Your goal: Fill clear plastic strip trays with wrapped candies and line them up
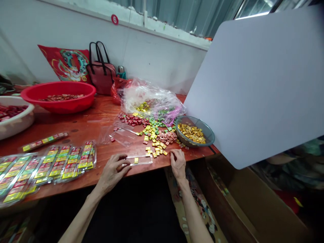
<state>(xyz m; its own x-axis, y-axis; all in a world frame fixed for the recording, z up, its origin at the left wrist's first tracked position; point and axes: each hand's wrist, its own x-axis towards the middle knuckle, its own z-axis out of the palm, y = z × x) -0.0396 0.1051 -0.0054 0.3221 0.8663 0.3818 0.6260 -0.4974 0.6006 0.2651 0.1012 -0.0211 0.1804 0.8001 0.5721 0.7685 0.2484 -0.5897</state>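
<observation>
My left hand [113, 172] has its fingers curled at the left end of a narrow clear plastic tray [144, 159], gripping it at the table's front edge. A few small yellow wrapped squares lie in or against this tray. My right hand [178, 163] is closed at the table edge, just right of a spread of loose yellow squares [157, 149]; whatever its fingertips may hold is hidden. Behind lie heaps of pink squares [167, 136], green squares [155, 123] and dark red squares [133, 119].
A grey bowl [212, 137] of gold squares stands at right, beside a large white panel [258, 84]. Filled clear packs [68, 162] overlap at left. Behind them are a red basin [58, 107] and a white basin [17, 126]. Plastic bags [157, 94] cover the back.
</observation>
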